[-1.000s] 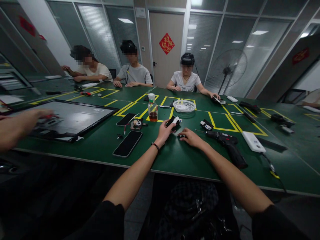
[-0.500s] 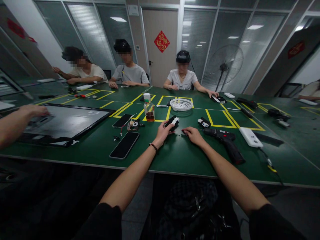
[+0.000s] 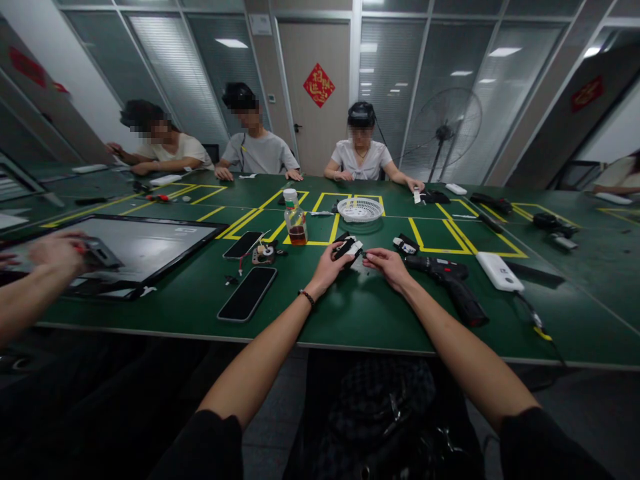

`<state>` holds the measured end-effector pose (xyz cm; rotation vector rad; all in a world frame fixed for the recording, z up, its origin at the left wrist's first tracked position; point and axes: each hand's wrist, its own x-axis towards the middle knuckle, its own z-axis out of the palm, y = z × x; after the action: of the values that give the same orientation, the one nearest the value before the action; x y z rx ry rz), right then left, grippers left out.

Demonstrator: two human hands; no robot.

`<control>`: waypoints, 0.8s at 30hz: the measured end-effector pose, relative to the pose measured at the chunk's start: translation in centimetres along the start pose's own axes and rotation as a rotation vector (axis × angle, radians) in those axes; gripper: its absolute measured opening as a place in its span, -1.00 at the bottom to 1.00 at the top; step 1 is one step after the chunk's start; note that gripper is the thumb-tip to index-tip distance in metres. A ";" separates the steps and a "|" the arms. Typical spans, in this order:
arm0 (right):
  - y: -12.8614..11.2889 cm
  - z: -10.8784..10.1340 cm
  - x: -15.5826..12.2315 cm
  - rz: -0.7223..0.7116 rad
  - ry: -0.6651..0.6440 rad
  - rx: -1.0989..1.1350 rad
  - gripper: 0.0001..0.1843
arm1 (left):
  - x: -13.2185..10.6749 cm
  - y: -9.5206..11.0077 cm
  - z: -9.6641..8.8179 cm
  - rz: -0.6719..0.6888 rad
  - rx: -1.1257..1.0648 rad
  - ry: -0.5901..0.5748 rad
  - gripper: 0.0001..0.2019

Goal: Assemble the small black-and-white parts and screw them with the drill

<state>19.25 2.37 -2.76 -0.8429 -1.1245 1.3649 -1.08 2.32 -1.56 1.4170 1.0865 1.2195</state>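
My left hand (image 3: 327, 265) is closed around a small black-and-white part (image 3: 353, 248), held just above the green table. Close to its right end, my right hand (image 3: 393, 267) pinches a tiny dark piece (image 3: 367, 256), too small to name. I cannot tell whether the piece touches the part. A similar black-and-white part (image 3: 405, 244) lies beyond my right hand. A black cordless drill (image 3: 453, 277) rests on its side to the right of that hand.
Left of my hands lie a phone (image 3: 247, 294), another phone (image 3: 243, 245) and a small wired motor (image 3: 264, 252). A bottle (image 3: 296, 225) and white basket (image 3: 360, 210) stand farther back. A co-worker's hand (image 3: 57, 259) is over a large panel (image 3: 155, 260). A white power bank (image 3: 500, 272) lies right.
My right hand has come closer to the part in my left hand, which has turned slightly. At left, the co-worker's hand now holds a grey boxy tool over the panel.
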 end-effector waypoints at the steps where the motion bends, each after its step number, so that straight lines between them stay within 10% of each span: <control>1: -0.1 0.2 -0.1 -0.009 0.001 0.011 -0.74 | 0.0 -0.2 0.1 0.012 0.008 -0.008 -0.37; 24: 0.6 2.4 -0.9 -0.163 0.161 -0.027 -0.68 | -0.6 -0.6 1.6 0.121 -0.138 -0.095 -0.07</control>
<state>16.86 1.16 -2.73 -0.8463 -1.0640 1.1292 0.43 1.69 -2.34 1.4354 0.8463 1.2741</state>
